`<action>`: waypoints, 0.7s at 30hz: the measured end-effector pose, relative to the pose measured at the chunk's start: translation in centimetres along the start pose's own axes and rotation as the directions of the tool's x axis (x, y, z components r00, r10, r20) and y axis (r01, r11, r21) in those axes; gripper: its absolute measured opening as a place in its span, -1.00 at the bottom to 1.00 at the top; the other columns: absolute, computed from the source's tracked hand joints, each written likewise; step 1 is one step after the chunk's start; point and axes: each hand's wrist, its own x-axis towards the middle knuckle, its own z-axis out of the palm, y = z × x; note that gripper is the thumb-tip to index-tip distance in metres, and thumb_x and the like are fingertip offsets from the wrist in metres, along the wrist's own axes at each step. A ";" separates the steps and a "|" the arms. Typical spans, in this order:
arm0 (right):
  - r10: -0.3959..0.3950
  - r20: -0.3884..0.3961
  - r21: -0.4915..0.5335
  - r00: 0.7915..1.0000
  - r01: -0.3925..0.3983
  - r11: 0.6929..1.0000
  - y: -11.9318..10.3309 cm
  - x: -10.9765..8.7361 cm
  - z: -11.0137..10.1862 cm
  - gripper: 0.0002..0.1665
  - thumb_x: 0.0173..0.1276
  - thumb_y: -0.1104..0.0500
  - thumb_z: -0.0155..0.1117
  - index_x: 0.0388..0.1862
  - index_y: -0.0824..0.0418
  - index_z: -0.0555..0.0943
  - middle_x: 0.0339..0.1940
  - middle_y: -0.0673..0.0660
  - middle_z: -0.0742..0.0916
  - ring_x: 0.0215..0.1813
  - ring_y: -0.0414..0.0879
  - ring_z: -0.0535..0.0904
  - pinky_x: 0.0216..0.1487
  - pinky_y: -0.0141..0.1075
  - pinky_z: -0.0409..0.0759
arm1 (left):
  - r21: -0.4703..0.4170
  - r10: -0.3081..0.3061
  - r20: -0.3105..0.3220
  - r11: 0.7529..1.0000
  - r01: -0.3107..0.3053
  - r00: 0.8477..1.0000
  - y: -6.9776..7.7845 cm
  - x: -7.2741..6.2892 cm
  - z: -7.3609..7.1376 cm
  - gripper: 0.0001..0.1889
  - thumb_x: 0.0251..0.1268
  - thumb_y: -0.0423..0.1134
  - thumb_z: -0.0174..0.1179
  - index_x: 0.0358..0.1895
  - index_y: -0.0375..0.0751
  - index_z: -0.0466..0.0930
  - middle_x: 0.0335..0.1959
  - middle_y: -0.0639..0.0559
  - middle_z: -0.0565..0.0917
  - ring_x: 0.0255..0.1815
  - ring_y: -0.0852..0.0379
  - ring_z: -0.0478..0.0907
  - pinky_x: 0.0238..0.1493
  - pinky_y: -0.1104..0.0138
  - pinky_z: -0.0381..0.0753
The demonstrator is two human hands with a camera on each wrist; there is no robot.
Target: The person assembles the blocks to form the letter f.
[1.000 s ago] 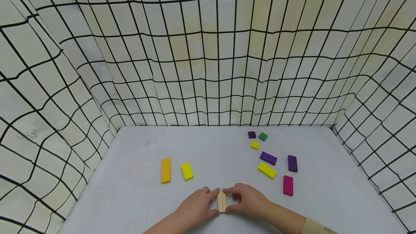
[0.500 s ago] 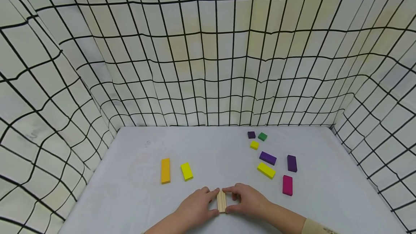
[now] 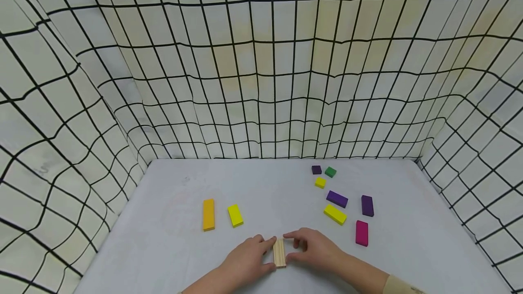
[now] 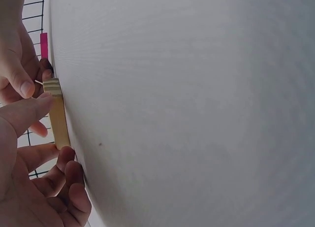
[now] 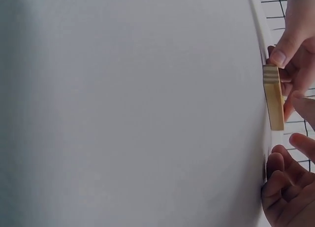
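A bare wooden block [image 3: 279,254] with striped grain lies on the white table, its long side running away from me. My left hand [image 3: 248,258] pinches it by its two ends, index finger at the far end and thumb at the near end. To its right, my right hand [image 3: 316,249] is just apart from the block, thumb and index finger spread and the other fingers curled loosely. The left wrist view has the block [image 4: 59,119] by the left thumb and index finger. In the right wrist view a small gap separates the block [image 5: 275,98] from the right fingertips.
To the left lie an orange block [image 3: 209,214] and a yellow block [image 3: 235,215]. On the right are a magenta block [image 3: 362,233], two purple blocks, a long yellow block [image 3: 335,214] and several small cubes farther back. Black netting [image 3: 286,76] over white walls surrounds the table.
My right hand has let go of the wooden block's right side and moved slightly to the right. The left hand and the block look unmoved.
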 end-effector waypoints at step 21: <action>0.137 -0.295 -0.013 0.946 -0.147 0.989 3.8 -1.3 -6.4 -0.44 0.20 -0.09 0.49 0.18 0.00 0.67 -0.25 -0.09 0.61 -0.28 -0.15 0.46 -0.39 -0.38 0.49 | -0.024 -0.019 0.006 1.000 0.019 1.000 -0.1 0.0 0.3 -0.32 0.18 0.15 0.34 0.36 -0.03 0.50 -0.16 0.12 0.57 -0.28 0.28 0.43 -0.15 0.32 0.59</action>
